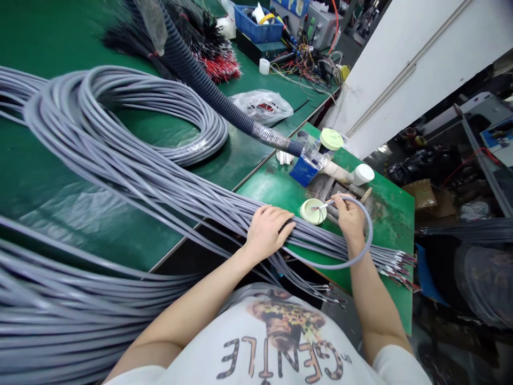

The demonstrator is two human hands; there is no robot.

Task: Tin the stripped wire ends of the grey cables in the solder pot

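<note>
Between the thumb and fingers of my right hand is the end of a grey cable, bent into a loop. Its thin stripped wires point left over a small round cream tub. My left hand lies palm down across a thick bundle of grey cables, its fingers stretched over them and the thumb apart. Beyond both hands the bundle runs right, ending in bare coloured wires and white tips. More cable ends hang by the front edge, near my shirt.
A ribbed hose with a blue box at its end crosses above the bench. Behind the tub stand a white container and a yellow-green lid. Coiled cables cover the left table; a blue bin is farther back.
</note>
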